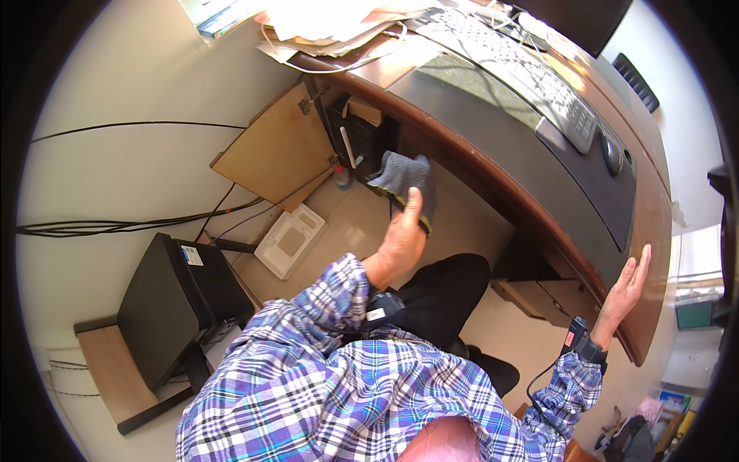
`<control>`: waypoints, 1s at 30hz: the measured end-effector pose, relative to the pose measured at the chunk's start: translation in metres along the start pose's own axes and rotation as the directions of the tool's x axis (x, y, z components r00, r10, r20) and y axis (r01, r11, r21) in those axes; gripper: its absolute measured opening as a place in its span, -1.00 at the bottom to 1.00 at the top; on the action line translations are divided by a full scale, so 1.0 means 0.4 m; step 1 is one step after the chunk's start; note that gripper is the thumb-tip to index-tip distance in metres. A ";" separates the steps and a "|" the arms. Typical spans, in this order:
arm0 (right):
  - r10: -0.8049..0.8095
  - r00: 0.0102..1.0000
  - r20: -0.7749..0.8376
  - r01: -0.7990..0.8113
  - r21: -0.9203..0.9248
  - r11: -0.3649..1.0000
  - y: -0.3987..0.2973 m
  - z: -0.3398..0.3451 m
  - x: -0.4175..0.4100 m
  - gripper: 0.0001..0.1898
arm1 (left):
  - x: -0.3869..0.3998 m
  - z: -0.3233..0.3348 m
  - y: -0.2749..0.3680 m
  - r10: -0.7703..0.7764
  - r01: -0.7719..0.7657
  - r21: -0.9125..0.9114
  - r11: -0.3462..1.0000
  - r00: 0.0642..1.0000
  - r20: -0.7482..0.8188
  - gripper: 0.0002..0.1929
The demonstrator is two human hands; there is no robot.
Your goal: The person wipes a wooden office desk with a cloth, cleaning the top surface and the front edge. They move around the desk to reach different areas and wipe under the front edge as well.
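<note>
My left hand (401,239) grips a folded grey cloth (407,170) with a yellow-green stitched edge, thumb on top. It is raised in front of the open space under the desk, above my knee. At the right, my right hand (623,289) is held flat at the near edge of the brown wooden desk (649,231), fingers extended and nothing in it. Whether its palm presses on the desktop, I cannot tell. A black desk mat (485,121) covers much of the desktop.
A keyboard (514,75) and a mouse (611,153) sit on the desk, near stacked papers (340,29). An open cabinet door (277,147) juts out below. On the floor are a white plastic tray (280,254) and a small bottle (342,178). A black cabinet-like box (164,306) stands left; cables (138,228) cross the wall.
</note>
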State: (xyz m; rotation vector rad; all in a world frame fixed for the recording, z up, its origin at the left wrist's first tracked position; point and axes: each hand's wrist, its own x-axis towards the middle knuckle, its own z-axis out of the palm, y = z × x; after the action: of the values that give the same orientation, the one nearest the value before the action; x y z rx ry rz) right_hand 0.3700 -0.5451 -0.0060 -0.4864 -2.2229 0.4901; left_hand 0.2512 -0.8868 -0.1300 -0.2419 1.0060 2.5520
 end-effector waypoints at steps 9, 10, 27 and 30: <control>-0.154 0.984 0.094 0.178 -0.343 0.923 0.112 0.033 -0.048 -0.57 | 0.129 0.125 -0.053 0.322 -0.251 0.453 0.856 0.943 -0.085 -0.29; -0.158 0.983 0.094 0.181 -0.353 0.918 0.115 0.035 -0.049 -0.58 | 0.141 0.129 -0.042 0.348 -0.271 0.453 0.849 0.933 -0.094 -0.30; -0.156 0.982 0.112 0.187 -0.388 0.903 0.111 0.034 -0.050 -0.59 | 0.478 -0.109 0.373 0.644 -0.613 0.216 0.760 0.665 -0.377 -0.40; -0.147 0.983 0.110 0.178 -0.373 0.910 0.106 0.034 -0.050 -0.58 | 0.516 -0.175 0.459 0.674 -0.638 0.226 0.736 0.659 -0.335 -0.55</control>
State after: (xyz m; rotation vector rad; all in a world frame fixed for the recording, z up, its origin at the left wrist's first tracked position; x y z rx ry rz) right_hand 0.3796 -0.5214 -0.0476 -0.4803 -2.4209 -0.0189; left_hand -0.0110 -0.9978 -0.1282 -0.4554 1.6045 3.1760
